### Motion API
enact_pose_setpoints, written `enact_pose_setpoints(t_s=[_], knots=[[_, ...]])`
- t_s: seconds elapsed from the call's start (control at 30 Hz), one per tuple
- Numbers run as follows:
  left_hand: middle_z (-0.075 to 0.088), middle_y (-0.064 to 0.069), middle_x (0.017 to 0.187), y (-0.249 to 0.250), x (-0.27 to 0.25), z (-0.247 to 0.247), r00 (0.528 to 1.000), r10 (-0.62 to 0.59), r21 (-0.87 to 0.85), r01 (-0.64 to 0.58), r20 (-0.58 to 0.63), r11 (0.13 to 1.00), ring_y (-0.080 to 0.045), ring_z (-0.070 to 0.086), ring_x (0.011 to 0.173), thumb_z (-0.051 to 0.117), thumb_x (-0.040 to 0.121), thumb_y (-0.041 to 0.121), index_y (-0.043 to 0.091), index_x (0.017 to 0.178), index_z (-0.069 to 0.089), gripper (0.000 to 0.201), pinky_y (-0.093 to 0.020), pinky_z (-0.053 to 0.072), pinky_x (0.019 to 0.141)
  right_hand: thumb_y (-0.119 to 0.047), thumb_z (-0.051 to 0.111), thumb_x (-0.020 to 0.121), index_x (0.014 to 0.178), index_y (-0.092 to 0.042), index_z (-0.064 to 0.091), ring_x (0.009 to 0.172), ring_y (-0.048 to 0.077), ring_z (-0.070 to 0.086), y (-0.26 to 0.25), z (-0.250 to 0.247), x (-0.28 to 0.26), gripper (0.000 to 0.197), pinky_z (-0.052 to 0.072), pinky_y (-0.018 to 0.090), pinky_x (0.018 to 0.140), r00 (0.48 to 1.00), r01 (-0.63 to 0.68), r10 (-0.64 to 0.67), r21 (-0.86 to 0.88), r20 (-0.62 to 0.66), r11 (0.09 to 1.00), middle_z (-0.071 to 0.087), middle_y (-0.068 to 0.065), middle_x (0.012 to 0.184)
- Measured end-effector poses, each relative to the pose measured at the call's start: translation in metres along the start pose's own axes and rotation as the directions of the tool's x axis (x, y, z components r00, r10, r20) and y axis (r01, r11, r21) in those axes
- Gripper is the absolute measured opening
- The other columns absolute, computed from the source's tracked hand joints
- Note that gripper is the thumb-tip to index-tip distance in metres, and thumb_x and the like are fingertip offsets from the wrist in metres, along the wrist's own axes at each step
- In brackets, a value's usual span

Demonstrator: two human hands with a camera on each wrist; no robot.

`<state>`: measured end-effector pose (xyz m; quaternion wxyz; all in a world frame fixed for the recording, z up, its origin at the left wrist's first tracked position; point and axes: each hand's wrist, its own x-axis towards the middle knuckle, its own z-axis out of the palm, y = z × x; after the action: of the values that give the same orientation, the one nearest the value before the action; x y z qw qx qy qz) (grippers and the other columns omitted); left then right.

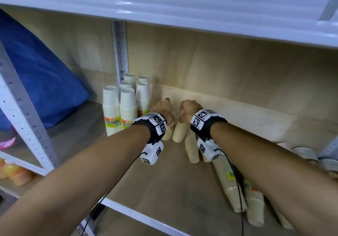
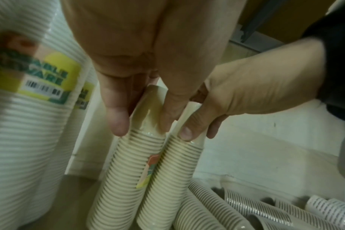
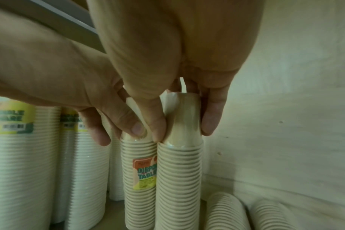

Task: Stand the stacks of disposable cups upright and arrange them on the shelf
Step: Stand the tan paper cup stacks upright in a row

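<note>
Two beige cup stacks stand side by side on the wooden shelf [image 1: 155, 190], slightly tilted. My left hand [image 2: 142, 123] grips the top of the labelled stack [image 2: 126, 171], thumb on one side and fingers on the other. My right hand [image 3: 183, 124] grips the top of the plain stack [image 3: 179, 179] the same way. In the head view the left hand [image 1: 162, 110] and right hand [image 1: 190, 109] hide the stacks' tops. Several white wrapped stacks [image 1: 126, 106] stand upright just left of them.
More beige stacks [image 1: 230, 181] lie on their sides on the shelf, to the right under my right forearm. Striped stacks [image 1: 303, 153] lie at the far right. A blue bag [image 1: 36, 71] fills the left bay beyond the metal post [image 1: 119, 53]. The upper shelf [image 1: 164, 3] overhangs.
</note>
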<state>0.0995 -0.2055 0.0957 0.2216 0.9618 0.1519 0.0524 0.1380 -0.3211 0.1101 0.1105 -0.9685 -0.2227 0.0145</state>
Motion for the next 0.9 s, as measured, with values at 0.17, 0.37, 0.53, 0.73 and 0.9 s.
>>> enact_pose_setpoints(t_s=[0.17,0.37,0.53,0.73,0.9], knots=[[0.062,-0.004,0.121,-0.008,0.011,0.012,1.000,-0.016,-0.057,0.014,-0.023,0.998,-0.027,0.062,0.108,0.069,0.079,0.008,0.010,0.119,0.048,0.046,-0.043,0.054,0.089,-0.021,0.073,0.077,0.114,-0.012,0.059,0.097,0.030,0.063,0.003,0.016,0.021,0.040,0.051,0.031,0.077,0.999,0.046,-0.046,0.003,-0.003,0.999,0.062,0.012,0.114],[0.064,-0.004,0.118,-0.014,0.020,0.019,0.999,-0.033,-0.079,0.030,-0.036,0.996,-0.026,0.062,0.108,0.073,0.078,0.007,0.010,0.117,0.050,0.045,-0.039,0.054,0.088,-0.021,0.071,0.077,0.115,-0.014,0.058,0.103,0.031,0.061,0.003,0.026,0.040,0.040,0.051,0.034,0.082,0.998,0.068,-0.068,-0.018,0.015,0.998,0.060,0.011,0.116],[0.065,-0.006,0.110,-0.013,0.026,0.023,0.998,-0.061,-0.093,0.058,-0.033,0.994,-0.028,0.063,0.101,0.068,0.076,0.008,0.012,0.113,0.048,0.042,-0.043,0.055,0.086,-0.021,0.069,0.077,0.111,-0.012,0.060,0.097,0.030,0.063,0.004,0.032,0.048,0.036,0.055,0.036,0.081,0.998,0.065,-0.065,0.008,0.008,0.998,0.064,0.010,0.112],[0.061,-0.007,0.100,-0.003,0.032,0.007,0.995,-0.085,-0.082,0.080,-0.052,0.993,-0.027,0.062,0.090,0.058,0.084,0.011,0.009,0.104,0.053,0.020,-0.040,0.056,0.082,-0.033,0.062,0.079,0.107,-0.014,0.060,0.085,0.029,0.060,0.013,0.024,0.055,0.034,0.048,0.031,0.069,0.999,0.045,-0.045,0.032,-0.021,0.998,0.063,0.009,0.105],[0.065,-0.009,0.109,0.002,0.039,0.002,0.998,-0.062,-0.006,0.062,-0.020,0.998,-0.026,0.064,0.095,0.062,0.085,0.011,0.008,0.104,0.060,0.020,-0.033,0.054,0.072,-0.036,0.065,0.076,0.100,-0.013,0.061,0.080,0.026,0.061,0.015,0.019,0.056,0.033,0.048,0.030,0.063,0.999,0.037,-0.037,0.020,0.008,0.999,0.062,0.007,0.096]])
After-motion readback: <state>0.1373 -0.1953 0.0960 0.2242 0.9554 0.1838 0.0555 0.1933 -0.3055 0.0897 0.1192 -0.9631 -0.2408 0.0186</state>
